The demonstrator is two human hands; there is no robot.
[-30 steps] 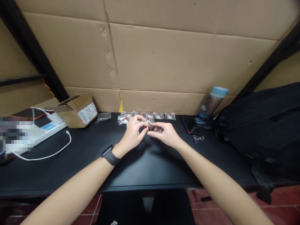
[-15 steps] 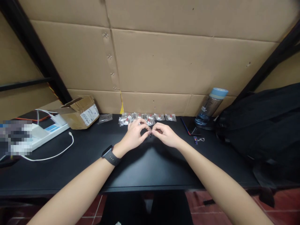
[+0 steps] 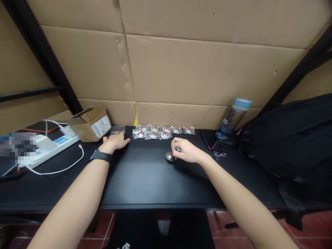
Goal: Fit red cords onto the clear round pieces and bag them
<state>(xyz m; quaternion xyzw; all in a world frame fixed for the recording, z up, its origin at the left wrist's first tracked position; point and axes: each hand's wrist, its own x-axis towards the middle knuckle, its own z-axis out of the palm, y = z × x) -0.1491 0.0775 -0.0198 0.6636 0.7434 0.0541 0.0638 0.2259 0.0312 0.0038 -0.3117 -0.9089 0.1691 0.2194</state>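
My left hand [image 3: 117, 140] rests over the clear plastic bag [image 3: 118, 129] beside the cardboard box, its fingers apart; the fingertips are partly hidden. My right hand [image 3: 186, 150] pinches a finger cymbal [image 3: 170, 157] by its red cord, with the domed metal disc hanging just above or touching the black table. A second small metal piece [image 3: 178, 149] shows between the fingers of the same hand. Behind the hands, several wrapped finger cymbals [image 3: 153, 135] with red cords lie in clear bags in two rows along the cardboard wall.
On the left stand an open cardboard box [image 3: 93, 122] and a white power strip [image 3: 58, 147] with a loose white cable [image 3: 64, 173]. To the right are a bottle with a blue lid [image 3: 232, 119], a phone-like dark slab [image 3: 210, 140], a keychain [image 3: 220, 155] and a black backpack [image 3: 290, 148].
My left hand has let go and moved left to the clear bag by the box. The right hand stays near the middle, now with the metal disc plainly in view.
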